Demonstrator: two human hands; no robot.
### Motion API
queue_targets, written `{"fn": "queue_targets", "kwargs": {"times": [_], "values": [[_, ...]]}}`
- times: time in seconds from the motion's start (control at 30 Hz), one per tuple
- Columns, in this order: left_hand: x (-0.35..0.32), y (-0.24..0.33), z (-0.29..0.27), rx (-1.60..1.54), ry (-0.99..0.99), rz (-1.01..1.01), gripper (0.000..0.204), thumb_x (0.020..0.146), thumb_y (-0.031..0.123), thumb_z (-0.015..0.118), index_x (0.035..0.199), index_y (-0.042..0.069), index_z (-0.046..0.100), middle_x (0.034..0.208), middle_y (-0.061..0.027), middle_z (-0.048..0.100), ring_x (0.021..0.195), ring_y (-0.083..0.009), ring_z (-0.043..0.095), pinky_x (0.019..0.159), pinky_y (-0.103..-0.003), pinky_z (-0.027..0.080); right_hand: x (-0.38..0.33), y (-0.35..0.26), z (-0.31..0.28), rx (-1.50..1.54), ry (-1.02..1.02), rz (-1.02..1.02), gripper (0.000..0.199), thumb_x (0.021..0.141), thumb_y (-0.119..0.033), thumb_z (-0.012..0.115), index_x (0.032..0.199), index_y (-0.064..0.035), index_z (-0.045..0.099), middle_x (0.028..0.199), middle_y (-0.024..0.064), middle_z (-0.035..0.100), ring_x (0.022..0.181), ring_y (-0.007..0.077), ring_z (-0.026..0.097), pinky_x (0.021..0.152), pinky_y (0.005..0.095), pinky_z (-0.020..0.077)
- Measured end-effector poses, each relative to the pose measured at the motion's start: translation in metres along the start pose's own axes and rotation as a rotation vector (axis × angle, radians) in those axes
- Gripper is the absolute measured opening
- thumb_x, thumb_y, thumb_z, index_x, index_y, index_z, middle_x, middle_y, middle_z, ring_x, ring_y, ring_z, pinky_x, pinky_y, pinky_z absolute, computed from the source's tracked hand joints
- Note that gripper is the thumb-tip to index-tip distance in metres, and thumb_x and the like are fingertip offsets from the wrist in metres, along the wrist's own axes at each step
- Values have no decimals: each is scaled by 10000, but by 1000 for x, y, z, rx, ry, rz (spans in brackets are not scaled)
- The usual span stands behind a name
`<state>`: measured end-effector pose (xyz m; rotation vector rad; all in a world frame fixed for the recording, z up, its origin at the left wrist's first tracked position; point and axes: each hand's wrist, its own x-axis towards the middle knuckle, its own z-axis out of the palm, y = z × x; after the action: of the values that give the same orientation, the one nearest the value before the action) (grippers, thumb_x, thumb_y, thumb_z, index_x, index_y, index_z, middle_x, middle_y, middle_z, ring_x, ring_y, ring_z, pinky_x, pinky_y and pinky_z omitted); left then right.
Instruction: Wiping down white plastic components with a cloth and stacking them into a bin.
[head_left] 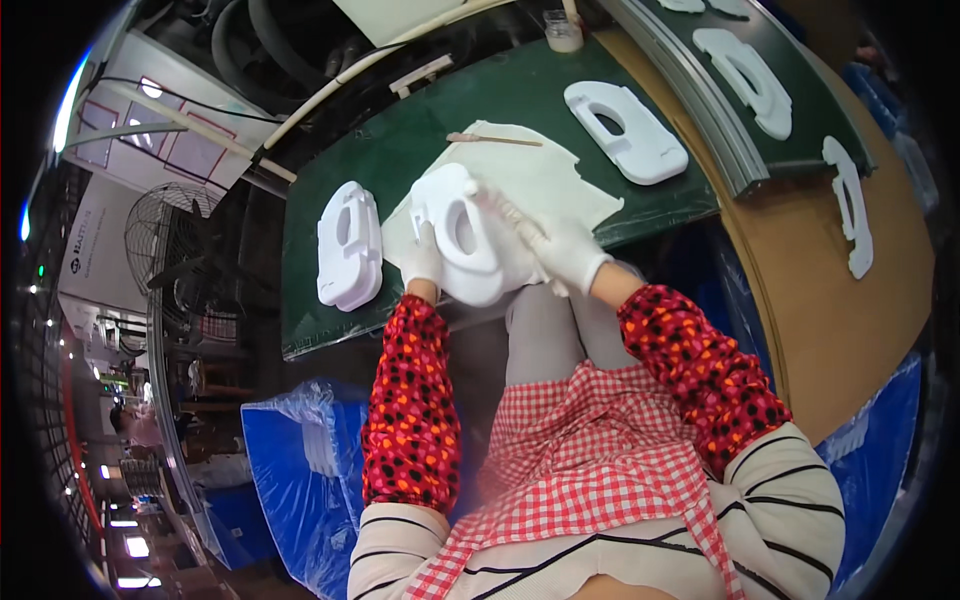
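Observation:
Both hands wear white gloves. My left hand (422, 262) grips the left edge of a white plastic part (462, 230) with an oval opening, tilted at the near edge of the green table. My right hand (568, 252) is closed on a crumpled white cloth (508, 207), pressed along the part's right side; its fingertips are partly hidden. Beneath the part a pale cloth sheet (575, 190) is spread, with a thin brown stick (495, 139) lying on it. Similar white parts lie to the left (350, 250) and to the right (645, 150).
The green table (310, 310) borders a conveyor (810, 125) at right, carrying a white part (745, 80). Another long white piece (852, 205) lies on brown cardboard (800, 300). A jar (564, 35) stands at the back. Plastic-lined blue bins (290, 470) flank me; a fan (175, 250) stands left.

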<state>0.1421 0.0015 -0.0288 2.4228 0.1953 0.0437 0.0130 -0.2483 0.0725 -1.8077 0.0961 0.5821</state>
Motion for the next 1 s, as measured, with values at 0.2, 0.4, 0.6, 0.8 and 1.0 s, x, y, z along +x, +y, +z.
{"fn": "queue_targets", "kwargs": {"times": [0.2, 0.4, 0.6, 0.8, 1.0], "values": [[-83, 31, -14, -1196, -314, -375, 433, 965, 418, 462, 1143, 43, 586, 938, -61, 639, 815, -177, 626, 662, -318, 521, 33, 37, -31, -723, 596, -389, 312, 918, -318, 483, 947, -41, 623, 868, 178, 648, 806, 369, 614, 729, 452, 484], [-156, 60, -31, -1323, -598, -405, 407, 976, 395, 433, 1110, 28, 547, 752, -77, 575, 528, -170, 547, 419, -290, 450, 16, 42, -21, -204, 450, -451, 323, 962, -312, 475, 1101, -40, 582, 832, 89, 620, 768, 170, 612, 665, 309, 495], [-165, 19, -39, -1553, -1364, -249, 416, 1007, 290, 416, 1270, -23, 497, 1107, -84, 629, 970, -136, 602, 813, -249, 497, -35, 8, -29, 292, 178, -510, 388, 972, -261, 472, 1253, 6, 489, 1057, 79, 558, 853, 116, 580, 732, 261, 497], [-184, 37, -45, -1143, -1041, -300, 426, 949, 245, 486, 1246, -58, 462, 674, -82, 534, 511, -138, 511, 402, -242, 358, -48, 40, -39, -385, 263, -756, 473, 883, -268, 592, 1270, -16, 493, 1160, 134, 556, 1065, 218, 549, 915, 305, 430], [-199, 64, -65, -1091, -944, -276, 450, 991, 362, 388, 1233, -7, 474, 772, -103, 597, 546, -140, 561, 409, -235, 420, -65, 41, -34, -513, 303, -755, 540, 798, -365, 687, 1174, -9, 532, 1039, 152, 559, 967, 260, 553, 870, 313, 421]]}}
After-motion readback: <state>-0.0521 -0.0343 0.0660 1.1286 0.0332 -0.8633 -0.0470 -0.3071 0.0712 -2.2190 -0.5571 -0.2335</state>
